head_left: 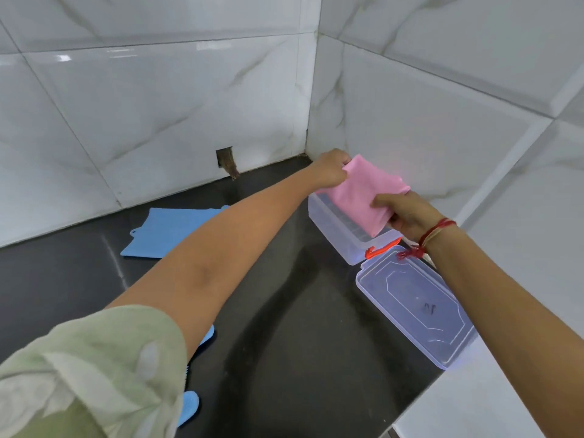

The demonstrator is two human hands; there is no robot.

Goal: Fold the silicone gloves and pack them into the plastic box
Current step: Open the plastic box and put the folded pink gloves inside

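A folded pink silicone glove (360,192) is held just above the open clear plastic box (335,230), tilted over its right half. My left hand (330,169) pinches the glove's far upper corner. My right hand (403,213) grips its near lower edge; a red thread is tied around that wrist. A blue silicone glove (167,230) lies flat on the dark counter to the left, partly hidden under my left forearm, with its fingertips (189,406) showing near my sleeve.
The box's clear lid (414,306) lies flat on the counter just in front of the box, beside an orange latch (379,248). White tiled walls meet in a corner behind the box. A small hole (226,161) breaks the back wall's base.
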